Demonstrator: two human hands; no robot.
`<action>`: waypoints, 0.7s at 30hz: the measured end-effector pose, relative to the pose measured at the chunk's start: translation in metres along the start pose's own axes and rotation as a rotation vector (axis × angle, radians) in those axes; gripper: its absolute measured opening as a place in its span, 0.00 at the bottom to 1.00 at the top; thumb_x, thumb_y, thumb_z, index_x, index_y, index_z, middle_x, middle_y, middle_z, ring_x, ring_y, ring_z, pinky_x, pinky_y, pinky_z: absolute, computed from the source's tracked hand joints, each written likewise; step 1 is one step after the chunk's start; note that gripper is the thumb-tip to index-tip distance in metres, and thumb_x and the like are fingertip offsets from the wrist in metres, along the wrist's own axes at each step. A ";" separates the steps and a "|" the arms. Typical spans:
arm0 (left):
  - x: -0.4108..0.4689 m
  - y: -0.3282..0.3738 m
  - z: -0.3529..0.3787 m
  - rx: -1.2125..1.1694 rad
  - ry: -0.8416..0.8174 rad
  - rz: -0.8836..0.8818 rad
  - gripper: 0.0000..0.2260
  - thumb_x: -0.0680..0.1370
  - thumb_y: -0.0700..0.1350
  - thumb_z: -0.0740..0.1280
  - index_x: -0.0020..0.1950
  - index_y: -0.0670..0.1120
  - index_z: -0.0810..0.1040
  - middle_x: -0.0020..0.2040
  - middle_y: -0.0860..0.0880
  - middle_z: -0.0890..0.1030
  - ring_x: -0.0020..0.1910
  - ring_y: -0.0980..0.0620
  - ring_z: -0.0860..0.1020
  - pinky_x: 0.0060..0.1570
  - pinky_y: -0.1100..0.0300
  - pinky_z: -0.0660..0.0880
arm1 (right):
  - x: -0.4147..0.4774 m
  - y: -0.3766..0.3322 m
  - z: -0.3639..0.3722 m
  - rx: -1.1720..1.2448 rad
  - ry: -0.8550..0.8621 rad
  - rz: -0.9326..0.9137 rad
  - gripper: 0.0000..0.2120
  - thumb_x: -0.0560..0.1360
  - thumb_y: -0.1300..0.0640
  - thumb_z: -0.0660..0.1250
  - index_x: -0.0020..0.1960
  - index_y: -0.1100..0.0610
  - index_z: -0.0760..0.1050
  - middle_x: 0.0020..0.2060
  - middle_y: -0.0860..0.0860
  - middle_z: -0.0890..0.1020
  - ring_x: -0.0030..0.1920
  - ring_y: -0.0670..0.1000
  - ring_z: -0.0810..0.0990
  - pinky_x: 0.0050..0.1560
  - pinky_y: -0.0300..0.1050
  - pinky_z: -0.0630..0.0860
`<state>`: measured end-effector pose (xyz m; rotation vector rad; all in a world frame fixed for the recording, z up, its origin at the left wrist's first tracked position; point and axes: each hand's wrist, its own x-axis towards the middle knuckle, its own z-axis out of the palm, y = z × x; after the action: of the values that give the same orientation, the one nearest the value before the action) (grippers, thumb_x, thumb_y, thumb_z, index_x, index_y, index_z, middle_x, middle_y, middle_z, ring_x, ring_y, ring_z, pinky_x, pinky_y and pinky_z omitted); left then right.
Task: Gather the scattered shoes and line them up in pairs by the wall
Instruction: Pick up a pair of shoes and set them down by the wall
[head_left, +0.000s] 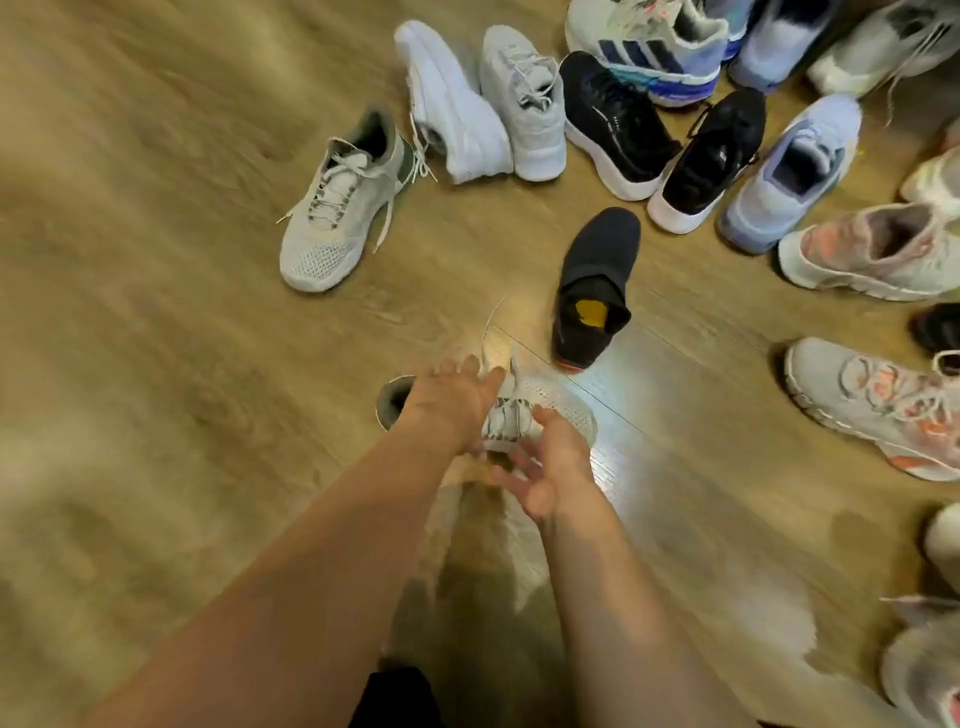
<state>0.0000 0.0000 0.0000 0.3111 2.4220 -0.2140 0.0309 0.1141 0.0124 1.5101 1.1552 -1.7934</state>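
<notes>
Shoe (553, 399), grey mesh, lies on the floor (156, 312) under both hands, toe to the right. The left hand (447, 402) covers its collar and laces with fingers reaching forward; blur hides whether it grips. The right hand (550, 467) is at the near side, fingers spread and holding nothing. A black shoe (597, 291) with a yellow insole lies just beyond. A similar grey shoe (332, 208) sits farther off, left of a cluster of white shoes (467, 114) and black ones.
</notes>
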 end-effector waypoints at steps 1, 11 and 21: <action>0.008 0.001 0.008 0.058 -0.018 0.054 0.45 0.69 0.59 0.73 0.76 0.50 0.50 0.71 0.41 0.63 0.68 0.39 0.64 0.65 0.44 0.64 | 0.008 0.006 0.003 0.063 -0.008 0.056 0.04 0.79 0.55 0.62 0.48 0.56 0.71 0.40 0.55 0.76 0.39 0.54 0.77 0.32 0.51 0.78; 0.037 -0.052 0.004 -0.456 0.014 0.010 0.31 0.66 0.51 0.75 0.66 0.47 0.70 0.58 0.44 0.77 0.55 0.44 0.76 0.54 0.51 0.76 | 0.053 0.056 0.044 -0.059 0.225 -0.599 0.15 0.77 0.45 0.65 0.56 0.54 0.66 0.43 0.49 0.78 0.43 0.49 0.81 0.42 0.45 0.78; -0.024 -0.178 -0.008 -1.673 -0.285 -0.118 0.15 0.66 0.46 0.75 0.51 0.44 0.84 0.52 0.44 0.84 0.50 0.47 0.81 0.50 0.55 0.78 | 0.022 0.019 0.129 -0.396 -0.541 -0.541 0.45 0.53 0.40 0.80 0.66 0.46 0.67 0.55 0.46 0.82 0.52 0.49 0.83 0.56 0.53 0.79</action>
<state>-0.0365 -0.1724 0.0339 -0.5755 1.5948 1.5018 -0.0257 -0.0030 -0.0117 0.4581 1.5867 -1.9673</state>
